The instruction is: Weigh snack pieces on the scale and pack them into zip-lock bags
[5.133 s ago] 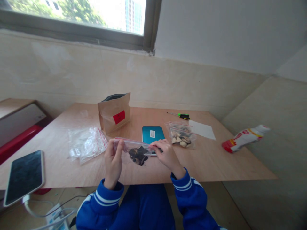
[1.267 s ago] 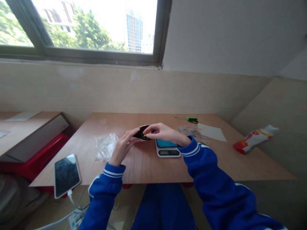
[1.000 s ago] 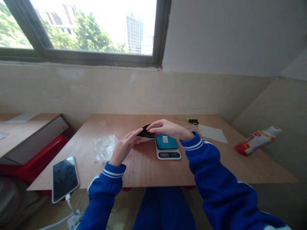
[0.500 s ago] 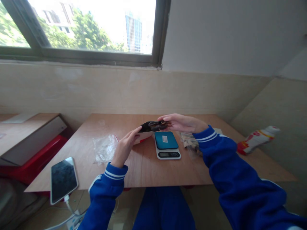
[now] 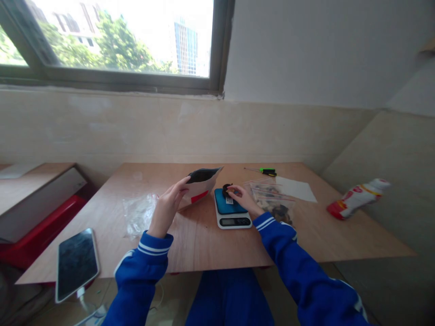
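Observation:
My left hand [image 5: 169, 206] is closed on the side of a pale pouch [image 5: 201, 188] with a red patch. The pouch's mouth gapes upward and looks dark inside. My right hand [image 5: 245, 199] pinches a dark brown, curled, dried-looking piece [image 5: 226, 189] over the blue plate of a white kitchen scale [image 5: 234, 222]. I cannot tell whether the piece rests on the plate. Right of the scale lie clear zip bags [image 5: 273, 203] with brownish pieces in them. Left of my left hand is a crumpled clear plastic bag [image 5: 140, 213].
A screwdriver [image 5: 267, 171] with a green and black handle and a white paper sheet [image 5: 295, 188] lie at the back right. A white and red bottle [image 5: 358, 199] stands tilted in view at the right. At the table's left edge is a tablet [image 5: 77, 265] with a cable.
My right hand has moved down from the pouch's mouth to the scale with the dark piece. The pouch has tipped more upright in my left hand. The view has shifted slightly right.

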A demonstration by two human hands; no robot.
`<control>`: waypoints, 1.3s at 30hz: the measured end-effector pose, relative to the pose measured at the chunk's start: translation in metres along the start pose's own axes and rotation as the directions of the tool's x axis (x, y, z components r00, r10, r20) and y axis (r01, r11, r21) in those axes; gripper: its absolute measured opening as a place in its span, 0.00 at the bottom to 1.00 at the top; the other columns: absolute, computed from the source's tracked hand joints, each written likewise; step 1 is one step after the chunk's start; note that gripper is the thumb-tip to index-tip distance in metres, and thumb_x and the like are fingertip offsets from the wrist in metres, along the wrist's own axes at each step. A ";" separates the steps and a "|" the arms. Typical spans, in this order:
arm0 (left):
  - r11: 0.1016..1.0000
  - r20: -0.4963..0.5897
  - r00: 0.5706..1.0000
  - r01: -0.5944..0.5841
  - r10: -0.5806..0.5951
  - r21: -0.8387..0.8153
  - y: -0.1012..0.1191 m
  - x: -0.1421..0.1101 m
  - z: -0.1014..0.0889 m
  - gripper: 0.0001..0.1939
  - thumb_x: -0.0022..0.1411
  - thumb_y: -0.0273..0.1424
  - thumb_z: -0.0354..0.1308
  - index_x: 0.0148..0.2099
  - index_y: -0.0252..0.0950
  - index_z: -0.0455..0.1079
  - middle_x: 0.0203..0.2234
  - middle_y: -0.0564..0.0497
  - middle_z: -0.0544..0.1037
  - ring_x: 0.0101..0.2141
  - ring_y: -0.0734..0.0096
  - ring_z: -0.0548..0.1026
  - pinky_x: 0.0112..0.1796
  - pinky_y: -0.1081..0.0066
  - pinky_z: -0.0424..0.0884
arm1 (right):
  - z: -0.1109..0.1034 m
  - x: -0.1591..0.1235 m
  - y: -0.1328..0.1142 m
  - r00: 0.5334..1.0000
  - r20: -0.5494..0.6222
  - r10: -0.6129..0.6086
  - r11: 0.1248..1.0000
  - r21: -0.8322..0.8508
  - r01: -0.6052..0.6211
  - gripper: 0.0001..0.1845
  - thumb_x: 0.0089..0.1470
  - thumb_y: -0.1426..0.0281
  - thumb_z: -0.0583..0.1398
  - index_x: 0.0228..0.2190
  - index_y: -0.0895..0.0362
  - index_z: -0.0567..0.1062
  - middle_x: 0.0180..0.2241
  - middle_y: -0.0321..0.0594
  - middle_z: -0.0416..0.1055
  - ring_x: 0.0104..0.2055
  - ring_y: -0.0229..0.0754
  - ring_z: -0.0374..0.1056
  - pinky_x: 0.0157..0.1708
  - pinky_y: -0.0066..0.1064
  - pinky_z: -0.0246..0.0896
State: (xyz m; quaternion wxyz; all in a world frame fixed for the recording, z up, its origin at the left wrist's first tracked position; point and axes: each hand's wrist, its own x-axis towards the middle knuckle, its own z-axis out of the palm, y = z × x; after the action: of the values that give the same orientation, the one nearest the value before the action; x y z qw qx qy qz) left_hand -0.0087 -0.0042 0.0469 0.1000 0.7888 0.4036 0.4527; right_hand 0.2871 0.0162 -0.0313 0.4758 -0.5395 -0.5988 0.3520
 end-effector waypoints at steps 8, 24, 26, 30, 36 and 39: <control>0.999 0.015 0.999 0.035 -0.035 -0.022 -0.001 -0.001 0.000 0.21 0.66 0.30 0.48 0.60 0.45 0.60 0.49 0.51 0.75 0.44 0.72 0.75 0.48 0.69 0.71 | -0.014 -0.021 0.007 0.985 0.030 -0.170 0.942 -0.289 0.171 0.20 0.56 0.60 0.56 0.48 0.56 0.70 0.50 0.47 0.70 0.53 0.48 0.65 0.52 0.42 0.60; 0.999 0.006 0.999 0.043 -0.043 -0.013 0.001 -0.004 0.001 0.19 0.66 0.32 0.48 0.59 0.44 0.62 0.48 0.50 0.75 0.46 0.69 0.74 0.48 0.66 0.71 | -0.015 0.003 0.008 0.941 0.117 -0.318 0.725 -0.610 0.320 0.22 0.61 0.69 0.47 0.55 0.57 0.66 0.57 0.49 0.63 0.61 0.47 0.56 0.60 0.47 0.50; 0.999 0.008 0.999 0.039 -0.039 -0.016 0.000 -0.004 0.001 0.19 0.66 0.33 0.48 0.59 0.44 0.62 0.48 0.50 0.75 0.46 0.69 0.75 0.48 0.67 0.71 | -0.017 0.016 0.006 0.943 0.191 -0.272 0.719 -0.611 0.331 0.20 0.59 0.71 0.49 0.51 0.57 0.70 0.53 0.48 0.68 0.58 0.48 0.61 0.58 0.46 0.53; 1.000 0.027 0.999 0.025 -0.025 -0.005 -0.001 -0.005 -0.001 0.19 0.67 0.33 0.47 0.59 0.45 0.62 0.48 0.51 0.75 0.45 0.70 0.75 0.48 0.68 0.70 | -0.025 0.022 0.005 0.949 0.202 -0.241 0.729 -0.608 0.315 0.16 0.58 0.72 0.51 0.44 0.58 0.75 0.45 0.48 0.74 0.49 0.48 0.69 0.51 0.44 0.61; 1.000 0.008 1.000 0.009 -0.009 -0.012 0.004 -0.005 -0.001 0.18 0.67 0.34 0.47 0.58 0.43 0.63 0.47 0.49 0.76 0.46 0.69 0.74 0.48 0.67 0.70 | -0.037 0.009 0.002 0.956 0.163 -0.243 0.757 -0.585 0.292 0.11 0.53 0.74 0.57 0.38 0.59 0.77 0.39 0.48 0.76 0.44 0.50 0.71 0.48 0.44 0.64; 1.000 0.005 1.000 0.005 -0.005 -0.004 0.007 -0.006 -0.003 0.18 0.67 0.33 0.46 0.57 0.44 0.64 0.47 0.49 0.75 0.46 0.68 0.74 0.48 0.66 0.69 | -0.040 0.009 -0.005 0.959 0.120 -0.255 0.786 -0.552 0.278 0.09 0.50 0.73 0.60 0.36 0.57 0.77 0.37 0.46 0.76 0.42 0.49 0.71 0.46 0.44 0.65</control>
State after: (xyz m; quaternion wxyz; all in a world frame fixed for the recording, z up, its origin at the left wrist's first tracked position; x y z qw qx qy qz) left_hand -0.0084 -0.0136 0.0487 0.1035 0.7887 0.4044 0.4514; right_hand 0.3236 0.0210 -0.0131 0.3284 -0.5588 -0.7550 0.0991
